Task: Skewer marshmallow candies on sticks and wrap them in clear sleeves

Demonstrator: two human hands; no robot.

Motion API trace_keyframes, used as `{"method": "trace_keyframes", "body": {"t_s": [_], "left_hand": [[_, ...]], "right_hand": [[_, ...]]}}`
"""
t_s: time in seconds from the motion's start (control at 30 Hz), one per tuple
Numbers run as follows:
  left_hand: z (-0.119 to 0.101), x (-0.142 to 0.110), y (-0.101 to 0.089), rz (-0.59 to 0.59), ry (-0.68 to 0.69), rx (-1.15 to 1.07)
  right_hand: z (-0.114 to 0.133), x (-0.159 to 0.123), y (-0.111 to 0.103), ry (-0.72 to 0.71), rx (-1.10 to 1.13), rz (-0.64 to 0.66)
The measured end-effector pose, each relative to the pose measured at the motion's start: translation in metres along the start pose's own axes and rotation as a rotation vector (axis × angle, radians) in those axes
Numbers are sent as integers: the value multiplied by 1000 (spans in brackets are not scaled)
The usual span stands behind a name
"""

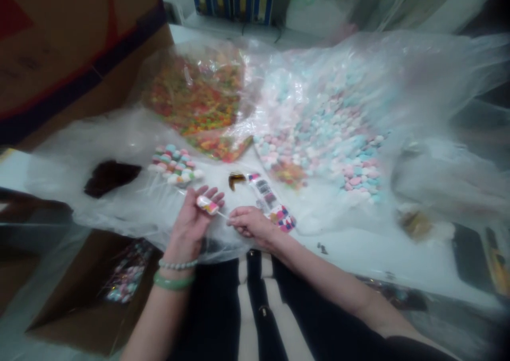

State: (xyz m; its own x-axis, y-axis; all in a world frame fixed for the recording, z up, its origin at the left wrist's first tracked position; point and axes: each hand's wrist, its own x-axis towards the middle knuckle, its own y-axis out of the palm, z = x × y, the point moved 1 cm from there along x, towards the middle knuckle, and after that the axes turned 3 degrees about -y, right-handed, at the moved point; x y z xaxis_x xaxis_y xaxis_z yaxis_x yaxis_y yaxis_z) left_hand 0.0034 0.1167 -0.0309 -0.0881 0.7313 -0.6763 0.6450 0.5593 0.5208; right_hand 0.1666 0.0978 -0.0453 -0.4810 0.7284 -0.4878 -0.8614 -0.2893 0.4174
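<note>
My left hand point(195, 215), palm up with its fingers partly curled, holds the head of a wrapped lollipop point(207, 205). The wrapper is white with pink and yellow. Its thin white stick points right, pinched between the thumb and fingers of my right hand point(249, 223). Just beyond my hands lie a small gold-brown piece point(236, 179) and a printed plastic packet point(266, 193) with coloured patterns. A small pile of multicoloured candies point(175, 164) is on the plastic sheet beyond my left hand.
A clear bag of orange, red and green candies point(199, 95) lies at the back. To its right spread many pastel candies point(330, 122) in clear plastic. An open cardboard box point(83, 308) with wrapped pieces stands lower left; a dark object point(472, 257) lies on the right.
</note>
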Motion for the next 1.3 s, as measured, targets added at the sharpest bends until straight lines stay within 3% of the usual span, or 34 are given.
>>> {"method": "trace_keyframes", "body": {"t_s": [0.23, 0.47, 0.67, 0.8, 0.9, 1.07, 1.3], "left_hand": [[3, 3, 0, 36, 101, -123], [-1, -1, 0, 87, 24, -124], [-6, 1, 1, 56, 95, -136], [5, -2, 6, 77, 98, -100], [7, -2, 6, 81, 67, -78], [-2, 4, 0, -62, 87, -90], [5, 8, 4, -94, 129, -116]], "right_hand": [[3, 2, 6, -7, -63, -39], [-2, 5, 6, 60, 155, 103], [-6, 10, -2, 180, 341, 268], [-4, 13, 10, 157, 334, 250], [0, 10, 16, 72, 187, 105], [6, 6, 10, -96, -271, -136], [2, 4, 6, -466, -1147, -210]]}}
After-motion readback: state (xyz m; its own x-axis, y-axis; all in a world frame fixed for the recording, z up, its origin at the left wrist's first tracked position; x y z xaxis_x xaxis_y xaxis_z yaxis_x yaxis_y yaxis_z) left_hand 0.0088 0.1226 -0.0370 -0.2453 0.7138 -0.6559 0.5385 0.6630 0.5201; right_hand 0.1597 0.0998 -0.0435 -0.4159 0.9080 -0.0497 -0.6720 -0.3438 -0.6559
